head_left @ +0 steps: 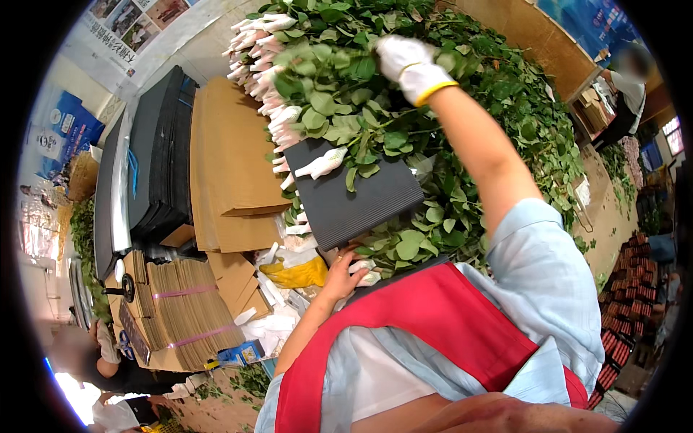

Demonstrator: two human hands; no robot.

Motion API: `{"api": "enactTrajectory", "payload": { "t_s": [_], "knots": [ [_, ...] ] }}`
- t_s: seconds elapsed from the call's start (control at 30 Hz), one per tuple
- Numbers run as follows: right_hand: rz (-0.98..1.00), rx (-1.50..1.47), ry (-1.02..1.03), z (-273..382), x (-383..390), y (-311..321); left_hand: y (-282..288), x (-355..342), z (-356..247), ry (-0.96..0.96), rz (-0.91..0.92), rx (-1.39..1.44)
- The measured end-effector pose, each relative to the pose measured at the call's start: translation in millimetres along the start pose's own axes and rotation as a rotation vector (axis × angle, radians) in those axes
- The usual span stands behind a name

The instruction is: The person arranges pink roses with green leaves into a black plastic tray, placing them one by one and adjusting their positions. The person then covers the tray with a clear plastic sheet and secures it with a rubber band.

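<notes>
My right hand (408, 66), in a white glove with a yellow cuff, reaches high over a pile of leafy rose stems (512, 123); its fingertips are blurred among the leaves. A row of white-netted pale flower heads (263, 58) lines the pile's left edge. A dark corrugated sheet (346, 209) lies across the stems, one netted bloom (321, 164) on top. Just below it, my bare left hand (341, 270) has its fingers curled on a netted flower head (364, 272) with leafy stems, close to my red apron (447, 310).
Flat cardboard (224, 144), stacked dark boards (159, 144) and banded cardboard bundles (184, 307) stand at left, near yellow gloves (296, 270) and white scraps. Co-workers appear lower left (108, 361) and upper right (617, 101). Piled crates (617, 310) stand at far right; leaves litter the floor (599, 216).
</notes>
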State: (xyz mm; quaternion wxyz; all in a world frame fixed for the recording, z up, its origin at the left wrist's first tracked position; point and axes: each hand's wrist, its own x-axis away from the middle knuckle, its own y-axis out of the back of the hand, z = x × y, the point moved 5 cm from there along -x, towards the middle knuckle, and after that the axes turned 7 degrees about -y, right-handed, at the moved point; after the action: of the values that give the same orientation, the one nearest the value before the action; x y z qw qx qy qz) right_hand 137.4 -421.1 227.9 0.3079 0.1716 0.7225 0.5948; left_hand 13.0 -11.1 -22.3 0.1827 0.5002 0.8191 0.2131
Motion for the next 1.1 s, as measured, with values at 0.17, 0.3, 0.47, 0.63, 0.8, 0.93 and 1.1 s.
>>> {"api": "enactTrajectory", "payload": {
  "t_s": [0.17, 0.3, 0.47, 0.63, 0.8, 0.93, 1.1],
  "knots": [
    [-0.663, -0.193, 0.346, -66.3, 30.4, 136.1, 1.0, -4.0, -14.7, -0.038, 0.021, -0.004],
    [0.079, -0.05, 0.394, -72.0, -5.0, 54.7, 3.3, -9.3, -16.8, -0.074, 0.05, -0.093],
    [0.093, -0.167, 0.211, -11.0, -21.9, 48.0, 0.5, -11.9, -14.0, 0.041, 0.127, -0.07],
    [0.391, -0.033, 0.46, 48.3, -10.3, -51.7, -2.2, -7.9, -10.5, 0.024, 0.19, -0.093],
    [-0.258, -0.11, 0.284, 15.5, -14.1, 30.3, -1.7, -8.7, -13.9, -0.019, 0.164, -0.113],
    [-0.842, -0.247, 0.191, -74.0, -20.0, 150.6, -5.7, -13.7, -14.3, -0.039, 0.195, -0.099],
    [-0.385, -0.076, 0.361, -45.7, -12.2, 115.9, -3.7, -8.2, -16.0, -0.011, 0.184, -0.062]
  ]
}}
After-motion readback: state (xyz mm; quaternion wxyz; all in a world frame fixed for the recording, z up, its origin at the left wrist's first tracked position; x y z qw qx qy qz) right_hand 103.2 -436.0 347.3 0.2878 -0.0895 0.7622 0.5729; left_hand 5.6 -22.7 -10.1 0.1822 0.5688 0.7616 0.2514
